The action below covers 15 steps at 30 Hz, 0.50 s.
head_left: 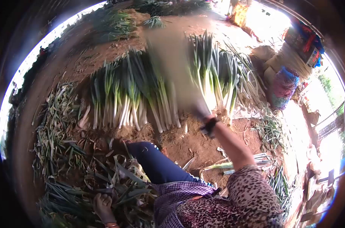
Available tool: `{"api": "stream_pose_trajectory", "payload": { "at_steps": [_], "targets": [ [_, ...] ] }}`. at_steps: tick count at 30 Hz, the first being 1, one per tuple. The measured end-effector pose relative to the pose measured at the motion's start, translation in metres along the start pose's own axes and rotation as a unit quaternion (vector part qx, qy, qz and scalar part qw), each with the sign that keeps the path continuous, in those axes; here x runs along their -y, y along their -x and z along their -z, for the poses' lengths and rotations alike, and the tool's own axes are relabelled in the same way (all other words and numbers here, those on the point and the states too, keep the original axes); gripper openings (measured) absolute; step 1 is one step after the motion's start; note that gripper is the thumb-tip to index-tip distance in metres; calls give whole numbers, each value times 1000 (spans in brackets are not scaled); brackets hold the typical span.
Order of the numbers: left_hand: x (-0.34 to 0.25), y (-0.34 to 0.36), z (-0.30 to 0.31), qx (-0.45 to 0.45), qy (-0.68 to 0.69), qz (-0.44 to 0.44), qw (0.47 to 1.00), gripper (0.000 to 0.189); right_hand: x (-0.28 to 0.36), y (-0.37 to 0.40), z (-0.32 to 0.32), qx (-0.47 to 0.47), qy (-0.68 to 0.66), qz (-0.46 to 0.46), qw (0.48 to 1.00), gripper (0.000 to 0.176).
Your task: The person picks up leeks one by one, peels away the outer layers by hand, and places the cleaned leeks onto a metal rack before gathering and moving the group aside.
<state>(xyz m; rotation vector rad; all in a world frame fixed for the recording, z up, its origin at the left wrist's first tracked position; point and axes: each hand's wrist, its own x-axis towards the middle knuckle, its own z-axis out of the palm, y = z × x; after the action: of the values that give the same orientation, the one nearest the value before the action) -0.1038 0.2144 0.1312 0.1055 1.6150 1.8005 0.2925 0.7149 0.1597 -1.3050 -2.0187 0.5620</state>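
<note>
Green leek [172, 68], blurred and clamped in the right hand [202, 113] grip, seems mid-swing onto the row [130, 102], left hand [102, 207] clutching leaves [132, 186]; landing calls for aligned roots.

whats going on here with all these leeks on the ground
A person sits on the dirt ground. Their right hand, arm stretched forward, seems to grip a blurred bundle, too smeared to identify, above rows of leeks laid side by side with the white ends toward them. Their left hand rests in a pile of green trimmings beside their leg. A filled sack stands at the right.
</note>
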Motion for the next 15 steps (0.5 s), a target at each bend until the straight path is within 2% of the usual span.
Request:
{"api": "stream_pose_trajectory", "payload": {
  "at_steps": [2, 4, 5, 6, 7, 8, 9, 11, 12, 14, 15],
  "targets": [
    [11, 10, 43, -25, -93, -70, 993, 33, 127, 41, -71, 174, -85, 202, 960, 27],
    [24, 19, 95, -50, -79, -72, 993, 33, 201, 94, -178, 191, -132, 405, 884, 30],
    [22, 39, 96, -71, -35, -77, 994, 35, 255, 125, -189, 262, -167, 444, 841, 28],
    [16, 56, 94, -104, 12, -86, 991, 37, 281, 150, -218, 316, -163, 514, 781, 33],
    [21, 66, 116, -95, -85, -124, 984, 39, 297, 180, -250, 364, -163, 584, 707, 39],
    [32, 78, 133, -159, 73, -108, 979, 38, 310, 213, -282, 405, -166, 650, 621, 44],
    [37, 85, 150, -191, 90, -90, 973, 37, 300, 245, -333, 369, -145, 711, 581, 38],
    [43, 105, 183, -272, 121, -40, 954, 35, 310, 285, -380, 451, -65, 681, 573, 34],
    [51, 106, 191, -312, 135, -4, 940, 33, 319, 287, -392, 562, 21, 579, 590, 35],
    [34, 111, 188, -299, 216, -47, 928, 31, 326, 304, -439, 641, 109, 495, 577, 38],
    [22, 112, 185, -283, 249, -73, 923, 31, 334, 320, -459, 656, 45, 412, 631, 38]
  ]
}}
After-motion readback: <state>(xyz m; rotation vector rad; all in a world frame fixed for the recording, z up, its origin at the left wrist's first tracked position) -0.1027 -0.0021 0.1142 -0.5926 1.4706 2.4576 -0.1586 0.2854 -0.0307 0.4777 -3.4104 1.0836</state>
